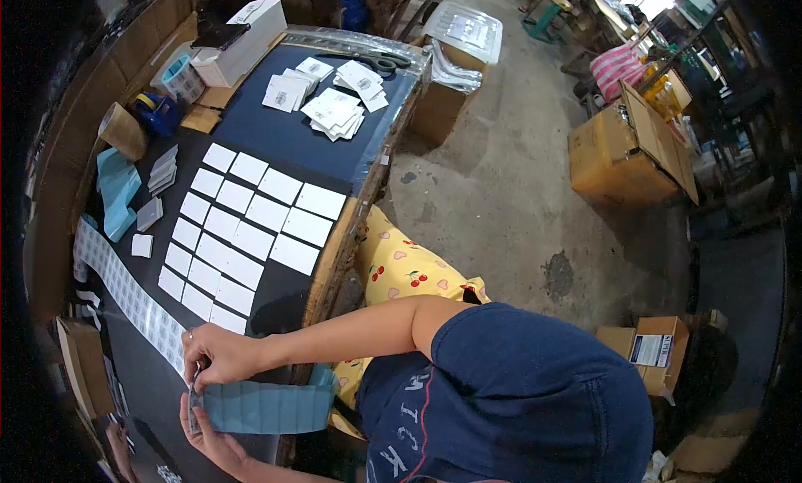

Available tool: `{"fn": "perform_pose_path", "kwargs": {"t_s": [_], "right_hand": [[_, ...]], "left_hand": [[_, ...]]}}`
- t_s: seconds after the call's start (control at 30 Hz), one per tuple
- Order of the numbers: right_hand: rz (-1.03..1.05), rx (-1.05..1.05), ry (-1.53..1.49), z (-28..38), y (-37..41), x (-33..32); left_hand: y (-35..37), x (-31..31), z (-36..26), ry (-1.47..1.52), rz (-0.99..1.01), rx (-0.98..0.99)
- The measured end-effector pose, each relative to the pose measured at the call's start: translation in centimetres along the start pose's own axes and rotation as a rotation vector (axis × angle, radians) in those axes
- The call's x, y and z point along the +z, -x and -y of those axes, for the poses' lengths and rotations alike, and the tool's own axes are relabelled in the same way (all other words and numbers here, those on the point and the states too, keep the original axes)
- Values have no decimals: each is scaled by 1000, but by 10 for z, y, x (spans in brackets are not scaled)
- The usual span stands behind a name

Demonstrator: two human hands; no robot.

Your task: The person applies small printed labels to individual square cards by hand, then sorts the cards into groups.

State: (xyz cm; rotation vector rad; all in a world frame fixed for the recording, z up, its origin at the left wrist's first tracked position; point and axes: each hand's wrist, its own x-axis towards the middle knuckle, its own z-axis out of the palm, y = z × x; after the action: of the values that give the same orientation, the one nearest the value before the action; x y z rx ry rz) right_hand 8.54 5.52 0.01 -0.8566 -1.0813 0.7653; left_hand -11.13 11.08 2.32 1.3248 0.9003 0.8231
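A long strip of printed labels (134,295) runs down the left side of the black table and ends at my hands. From there its pale blue backing strip (267,406) stretches right, creased at regular intervals, over the table edge. My right hand (219,355) is closed in a pinch at the upper edge of the label strip. Beneath it, my left hand (209,440) grips the lower edge, fingers behind and thumb in front. Between both hands the strip's folded edge shows as a narrow greyish band. Blank white cards (251,241) lie in rows above my right forearm.
Piles of printed white cards (334,111) lie farther back beside scissors (372,61). A tape roll (123,132), a blue tape dispenser (159,113) and a white box (242,45) stand along the left edge. Cardboard boxes (622,157) sit on the floor at right.
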Motion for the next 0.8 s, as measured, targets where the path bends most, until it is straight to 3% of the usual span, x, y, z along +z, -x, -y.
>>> {"fn": "perform_pose_path", "kwargs": {"t_s": [0.17, 0.8], "right_hand": [[-42, -61, 24, 6, -4, 4], [-7, 25, -21, 4, -8, 6]], "left_hand": [[-2, -6, 3, -37, 20, 31], [-2, -7, 2, -8, -29, 11]]}}
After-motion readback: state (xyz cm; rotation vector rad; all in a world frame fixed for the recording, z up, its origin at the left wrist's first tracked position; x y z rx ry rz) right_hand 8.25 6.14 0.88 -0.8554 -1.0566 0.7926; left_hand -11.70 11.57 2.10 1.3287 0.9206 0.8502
